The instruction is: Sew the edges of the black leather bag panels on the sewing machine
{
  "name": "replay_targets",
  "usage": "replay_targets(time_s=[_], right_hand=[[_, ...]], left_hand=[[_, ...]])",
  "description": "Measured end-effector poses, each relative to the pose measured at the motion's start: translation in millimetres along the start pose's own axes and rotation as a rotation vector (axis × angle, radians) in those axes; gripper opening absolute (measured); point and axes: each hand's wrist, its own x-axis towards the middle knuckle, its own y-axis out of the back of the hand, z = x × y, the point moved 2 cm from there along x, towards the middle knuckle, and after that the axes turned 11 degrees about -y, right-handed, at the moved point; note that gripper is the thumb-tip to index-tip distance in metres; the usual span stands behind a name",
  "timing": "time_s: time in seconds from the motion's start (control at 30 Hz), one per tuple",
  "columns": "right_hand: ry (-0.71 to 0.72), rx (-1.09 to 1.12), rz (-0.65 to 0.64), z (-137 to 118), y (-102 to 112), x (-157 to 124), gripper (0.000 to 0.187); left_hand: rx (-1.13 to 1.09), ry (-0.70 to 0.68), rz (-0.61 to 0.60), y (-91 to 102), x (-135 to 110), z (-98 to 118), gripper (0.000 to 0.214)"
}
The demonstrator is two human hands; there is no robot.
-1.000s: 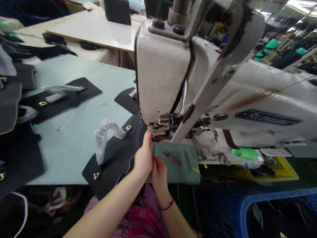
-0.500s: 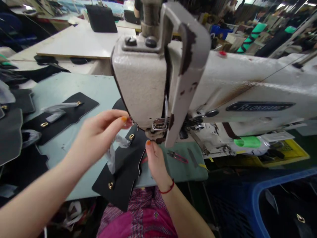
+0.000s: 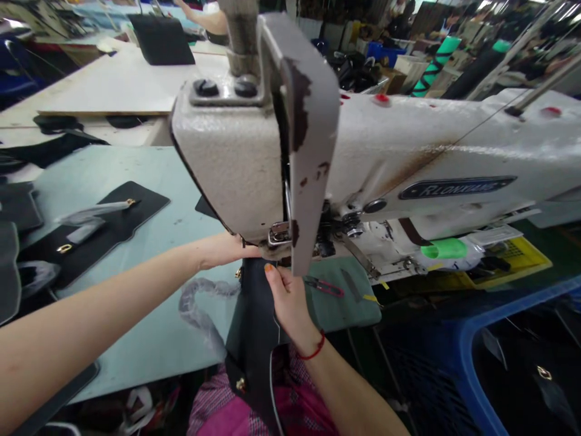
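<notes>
A black bag panel (image 3: 254, 315) with gold ring fittings hangs over the table's front edge into my lap, its upper end under the head of the sewing machine (image 3: 227, 163). A plastic-wrapped strap (image 3: 200, 309) loops out from the panel's left side. My right hand (image 3: 288, 300) pinches the panel's right edge just below the machine's presser area, thumb on top. Stretched in from the left, my left hand (image 3: 224, 250) lies at the panel's far end; the machine head hides its fingers.
Another black panel (image 3: 131, 209) with a wrapped strap lies on the pale table (image 3: 154, 297) at left. Pink-handled thread snips (image 3: 329, 287) lie right of my right hand. A blue crate (image 3: 467, 357) with black pieces stands at lower right. A person's arm (image 3: 204, 18) shows at the back.
The panel has turned and slid down toward my lap, now nearly upright in view. My left hand has moved right, behind the machine head. My right hand keeps its pinch at the edge.
</notes>
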Motion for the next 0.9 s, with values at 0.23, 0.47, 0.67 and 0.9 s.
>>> replay_targets(time_s=[0.23, 0.47, 0.67, 0.9], right_hand=[[-0.067, -0.058, -0.08, -7.1, 14.3, 3.5, 0.047], [-0.09, -0.084, -0.154, -15.5, 21.2, 12.8, 0.045], [-0.07, -0.217, -0.331, -27.8, 45.3, -8.6, 0.037], [-0.123, -0.125, -0.253, 2.2, 52.1, -55.0, 0.021]], left_hand=[[0.077, -0.001, -0.122, -1.5, -3.9, -25.2, 0.054], [0.085, -0.083, -0.074, -4.6, 0.2, -30.3, 0.048], [0.338, -0.194, 0.202, 16.6, -34.7, -72.4, 0.043], [-0.034, 0.074, 0.535, -11.0, -89.9, -128.6, 0.072]])
